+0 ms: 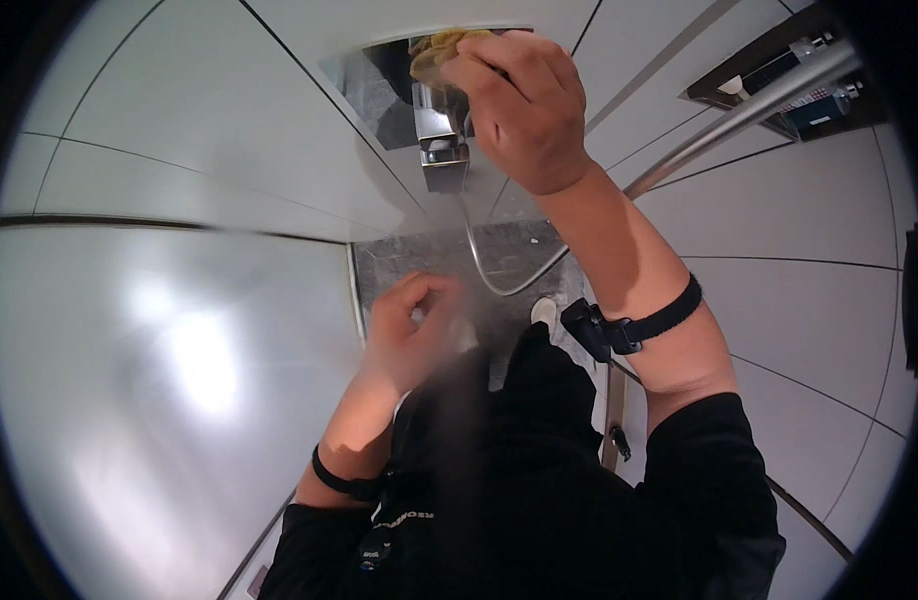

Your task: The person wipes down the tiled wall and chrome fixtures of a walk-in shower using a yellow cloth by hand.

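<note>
My right hand (530,105) grips a yellowish-brown cloth (438,60) at the top of the view. The cloth lies against the upper end of a shiny metal shower fixture (440,127), in front of a dark reflective wall panel (384,94). My left hand (418,322) hangs lower, in front of my body, with its fingers curled and the thumb near them. A blur covers its fingertips, and I see nothing held there. From below the fixture a flexible metal shower hose (496,289) loops down and up to the right, passing behind my right forearm.
A thick metal bar (736,120) slants across the upper right. Behind it, bottles (815,109) stand in a recessed wall niche (703,91). On the left is a frosted pale panel (114,360). Grey floor tiles (399,259) lie below, with my white shoe (544,310).
</note>
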Demonstrator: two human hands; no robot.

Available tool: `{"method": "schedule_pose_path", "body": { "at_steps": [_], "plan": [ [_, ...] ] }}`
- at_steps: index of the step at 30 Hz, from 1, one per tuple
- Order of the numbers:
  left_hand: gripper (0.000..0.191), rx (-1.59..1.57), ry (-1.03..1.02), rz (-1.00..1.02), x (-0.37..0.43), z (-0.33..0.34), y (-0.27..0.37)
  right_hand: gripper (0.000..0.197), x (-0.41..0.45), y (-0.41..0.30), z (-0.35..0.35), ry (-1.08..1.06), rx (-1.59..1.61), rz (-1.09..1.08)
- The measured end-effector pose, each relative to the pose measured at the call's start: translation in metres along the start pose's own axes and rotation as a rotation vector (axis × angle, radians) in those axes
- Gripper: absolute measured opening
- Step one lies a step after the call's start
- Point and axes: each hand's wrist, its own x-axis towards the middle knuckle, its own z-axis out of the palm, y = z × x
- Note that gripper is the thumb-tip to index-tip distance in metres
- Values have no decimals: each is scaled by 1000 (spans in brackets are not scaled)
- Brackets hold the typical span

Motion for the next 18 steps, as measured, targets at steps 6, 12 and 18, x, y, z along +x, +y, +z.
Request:
{"method": "schedule_pose_path", "body": {
  "at_steps": [6,12,18],
  "plan": [
    [12,79,-11,-56,4,-8,-11,31,-50,-2,-4,-238,16,139],
    [13,109,0,-96,8,-11,-16,30,-16,-1,-9,-94,-16,102],
    [13,164,-11,-106,6,-5,-21,24,-86,5,-5,-272,-7,187]
  ]
}}
